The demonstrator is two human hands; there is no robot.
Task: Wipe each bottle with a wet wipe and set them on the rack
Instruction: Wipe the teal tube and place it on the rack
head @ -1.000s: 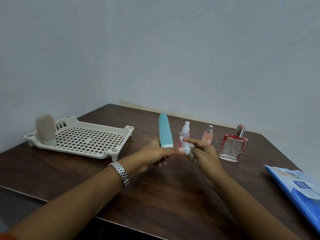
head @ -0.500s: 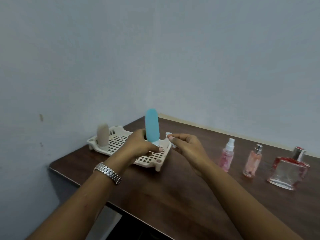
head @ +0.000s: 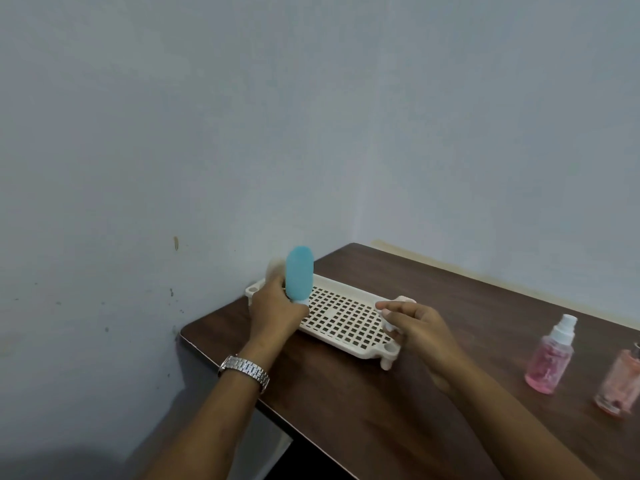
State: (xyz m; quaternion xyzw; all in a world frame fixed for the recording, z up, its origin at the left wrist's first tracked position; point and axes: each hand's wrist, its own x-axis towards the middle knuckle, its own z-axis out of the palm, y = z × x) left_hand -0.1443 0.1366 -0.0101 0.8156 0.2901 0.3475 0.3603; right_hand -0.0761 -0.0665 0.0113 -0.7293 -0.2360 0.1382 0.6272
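My left hand grips a teal squeeze bottle by its white cap end, holding it upright over the left end of the cream perforated rack. A beige bottle stands on the rack behind it, mostly hidden by the teal bottle and my hand. My right hand hovers over the rack's right end and pinches a small crumpled wet wipe. A pink spray bottle and a peach perfume bottle stand on the table at the right.
The dark wooden table has its left corner close to the pale wall. The rack lies near that corner. The peach bottle is cut off by the frame's right edge.
My left hand carried the teal bottle leftward from the row of bottles to above the rack's left end. My right hand followed with the wipe. The view swung left.
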